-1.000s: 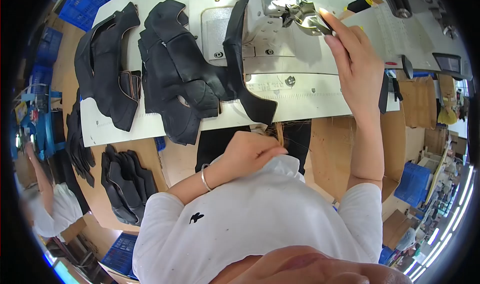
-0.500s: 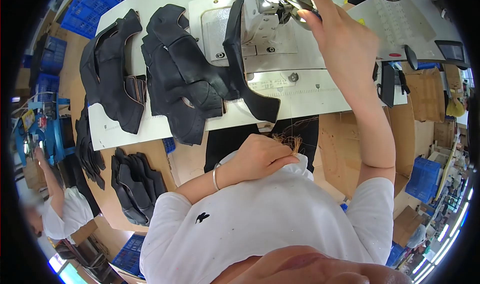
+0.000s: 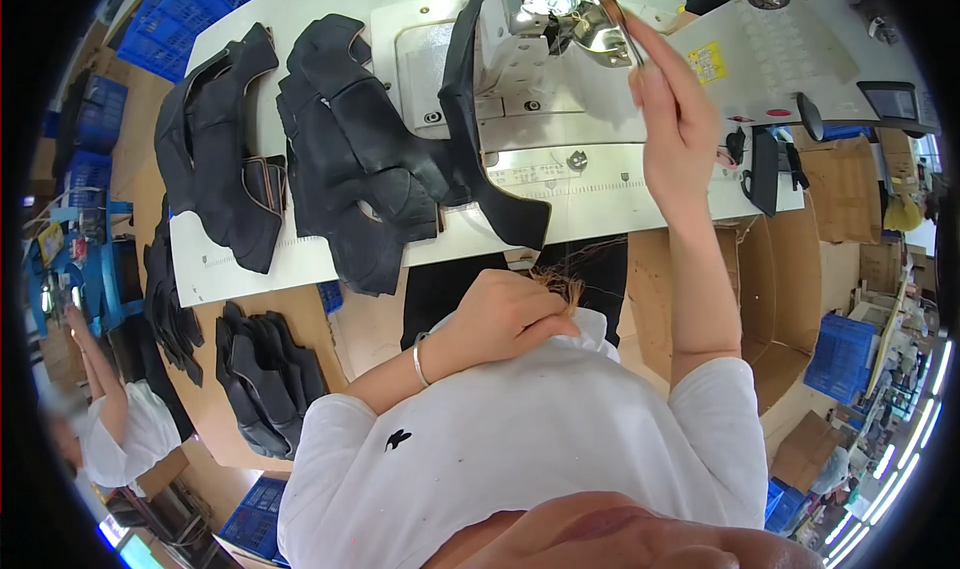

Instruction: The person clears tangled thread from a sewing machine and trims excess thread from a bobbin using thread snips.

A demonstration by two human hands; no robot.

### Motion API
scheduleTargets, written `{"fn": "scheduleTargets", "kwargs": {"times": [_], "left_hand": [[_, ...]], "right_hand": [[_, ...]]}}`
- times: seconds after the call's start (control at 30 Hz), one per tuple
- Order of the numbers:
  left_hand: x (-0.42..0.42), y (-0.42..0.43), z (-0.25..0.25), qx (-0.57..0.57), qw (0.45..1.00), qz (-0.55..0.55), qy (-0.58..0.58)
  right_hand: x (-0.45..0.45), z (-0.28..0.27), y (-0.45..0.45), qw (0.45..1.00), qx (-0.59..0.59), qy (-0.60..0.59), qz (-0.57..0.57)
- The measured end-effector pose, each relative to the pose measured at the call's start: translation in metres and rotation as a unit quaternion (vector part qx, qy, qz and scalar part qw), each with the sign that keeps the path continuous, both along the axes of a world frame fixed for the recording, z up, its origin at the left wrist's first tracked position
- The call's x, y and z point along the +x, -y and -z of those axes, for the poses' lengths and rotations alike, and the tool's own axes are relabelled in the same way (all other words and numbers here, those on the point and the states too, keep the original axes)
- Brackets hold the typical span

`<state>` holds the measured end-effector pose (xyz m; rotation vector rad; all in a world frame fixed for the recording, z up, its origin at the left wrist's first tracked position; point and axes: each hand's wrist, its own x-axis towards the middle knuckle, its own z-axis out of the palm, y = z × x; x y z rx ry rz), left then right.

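Observation:
My right hand (image 3: 680, 139) is raised beside the head of a sewing machine (image 3: 510, 44), with thumb and fingertips closed on slim metal tweezers (image 3: 628, 37). The fingertips are slightly blurred. At my waist, my left hand (image 3: 505, 314) is closed around a bundle of tan thread ends (image 3: 568, 287), whose loose strands stick out past the thumb. A long black padded piece (image 3: 465, 119) hangs along the left side of the machine head, its lower end over the table's front edge. Left of it lies a stack of black padded pieces (image 3: 365, 149).
More black pieces (image 3: 220, 149) lie on the white table (image 3: 330, 259) at left, and others (image 3: 265, 374) on a lower board. An open cardboard box (image 3: 780, 289) stands at right. Blue crates (image 3: 190, 19) fill the far left. Another person (image 3: 130, 419) works at the left.
My right hand has come back from the machine head, slightly down and toward me, with the tweezers now upright. My left hand stays at my waist with the threads.

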<state>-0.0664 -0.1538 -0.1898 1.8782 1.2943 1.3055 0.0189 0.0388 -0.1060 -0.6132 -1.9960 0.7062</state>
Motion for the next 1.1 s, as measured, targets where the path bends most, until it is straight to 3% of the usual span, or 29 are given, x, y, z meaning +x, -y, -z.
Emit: {"fn": "scheduleTargets", "kwargs": {"times": [0.03,0.13,0.27,0.37,0.5,0.53,0.57,0.6,0.63,0.67,0.77,0.83,0.97,1.07,1.1], "left_hand": [[-0.002,0.001,0.000,0.007,1.000,0.012,-0.010],[0.003,-0.001,-0.003,0.053,0.994,0.025,-0.087],[0.006,-0.002,-0.023,0.171,0.955,-0.089,-0.225],[-0.009,0.004,-0.054,0.245,0.917,-0.185,-0.253],[-0.010,0.024,-0.071,0.350,0.906,-0.099,-0.218],[-0.004,0.028,-0.066,0.340,0.909,-0.084,-0.225],[-0.001,0.027,-0.060,0.307,0.921,-0.104,-0.217],[0.001,0.025,-0.054,0.274,0.931,-0.125,-0.208],[0.001,0.023,-0.050,0.241,0.939,-0.145,-0.199],[-0.001,0.024,-0.048,0.168,0.958,-0.155,-0.175],[0.001,0.023,-0.062,-0.010,0.938,-0.317,-0.138],[-0.012,0.016,-0.056,0.055,0.925,-0.352,-0.131],[-0.017,-0.031,-0.066,-0.015,0.932,-0.361,0.018],[-0.032,-0.090,-0.034,0.077,0.915,-0.378,-0.118],[-0.033,-0.099,-0.039,-0.005,0.946,-0.324,0.027]], "right_hand": [[0.008,-0.002,0.010,0.992,-0.117,-0.034,-0.034],[0.030,-0.002,0.031,0.977,-0.202,-0.042,-0.046],[0.055,0.003,0.052,0.982,-0.178,-0.034,-0.047],[0.080,0.018,0.065,0.971,-0.201,-0.085,-0.094],[0.098,0.021,0.082,0.860,-0.347,-0.307,-0.215],[0.100,0.011,0.081,0.824,-0.367,-0.357,-0.243],[0.107,0.003,0.081,0.792,-0.414,-0.410,-0.183],[0.114,0.000,0.070,0.777,-0.371,-0.423,-0.283],[0.120,-0.007,0.065,0.758,-0.377,-0.445,-0.294],[0.123,-0.013,0.066,0.751,-0.374,-0.463,-0.285],[0.138,-0.009,0.055,0.740,-0.347,-0.476,-0.326],[0.143,-0.004,0.052,0.738,-0.336,-0.471,-0.348],[0.139,-0.003,0.057,0.741,-0.375,-0.450,-0.328],[0.131,-0.007,0.062,0.756,-0.374,-0.432,-0.319],[0.130,-0.009,0.062,0.764,-0.365,-0.427,-0.318]]}}
